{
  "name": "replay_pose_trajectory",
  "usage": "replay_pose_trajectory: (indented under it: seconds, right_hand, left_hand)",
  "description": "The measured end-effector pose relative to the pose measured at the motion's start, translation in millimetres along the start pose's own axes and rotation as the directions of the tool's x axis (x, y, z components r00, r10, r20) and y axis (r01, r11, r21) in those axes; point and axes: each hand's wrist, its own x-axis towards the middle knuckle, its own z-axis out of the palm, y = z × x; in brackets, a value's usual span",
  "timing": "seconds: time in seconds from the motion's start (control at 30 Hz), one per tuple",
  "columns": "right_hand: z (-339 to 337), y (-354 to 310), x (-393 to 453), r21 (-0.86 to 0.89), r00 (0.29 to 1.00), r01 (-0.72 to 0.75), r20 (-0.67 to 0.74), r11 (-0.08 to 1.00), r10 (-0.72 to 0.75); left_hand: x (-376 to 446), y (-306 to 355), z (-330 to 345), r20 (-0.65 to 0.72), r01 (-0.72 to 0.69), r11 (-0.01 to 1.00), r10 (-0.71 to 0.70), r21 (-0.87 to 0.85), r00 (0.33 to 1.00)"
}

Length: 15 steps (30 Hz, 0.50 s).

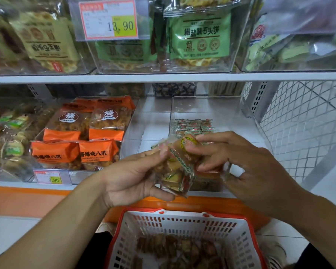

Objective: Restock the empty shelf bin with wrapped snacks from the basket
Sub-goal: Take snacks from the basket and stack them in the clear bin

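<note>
**Operator:** Between the basket (182, 226) and the shelf, both hands hold a bunch of wrapped snacks (179, 167). What is the grip status?

**Supervisor:** Left hand (132, 177): fingers curled under and around the near-left side of the bunch. Right hand (246, 162): fingertips pinched on the top and right-side wrappers. Neither hand is free.

**Operator:** Where is the target?

**Supervisor:** The clear shelf bin (208, 109) sits directly beyond the hands, right of the orange packs (81, 136). A row of small wrapped pieces (194, 126) already lies at its far end; the near floor of the bin is hidden by the hands.

**Operator:** Procedure for this step?

**Supervisor:** Square the wrappers so they face one way. Carry the bunch over the bin's near wall. Set it down just beside the existing row. Release only once the snacks rest on the bin floor. Loose film is likely slippery, so support from below. More stock remains in the basket.
</note>
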Motion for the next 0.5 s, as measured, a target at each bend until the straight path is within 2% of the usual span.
replay_pose_trajectory:
  seconds: [0.17, 0.3, 0.4, 0.5]
  right_hand:
    - [-0.1, 6.7, 1.1, 0.003, 0.99, -0.1, 0.096, 0.995, 0.1]
    - [-0.1, 7.6, 2.6, 0.158, 0.964, -0.251, 0.127, 0.955, 0.233]
    - [-6.0, 7.9, 5.2, 0.308, 0.944, -0.327, 0.144, 0.894, 0.296]
    - [-13.1, 11.8, 5.7, 0.242, 0.926, -0.369, 0.179, 0.897, 0.332]
  left_hand:
    - [6.8, -7.2, 2.9, -0.123, -0.043, 0.999, 0.043, 0.007, 0.991]
    - [13.8, -15.1, 7.9, -0.231, -0.055, 0.997, 0.064, 0.045, 0.971]
    - [15.8, -15.8, 8.5, -0.245, -0.043, 0.998, 0.055, 0.055, 0.968]
    - [15.6, -14.7, 9.1, -0.26, -0.011, 0.992, 0.043, 0.122, 0.965]
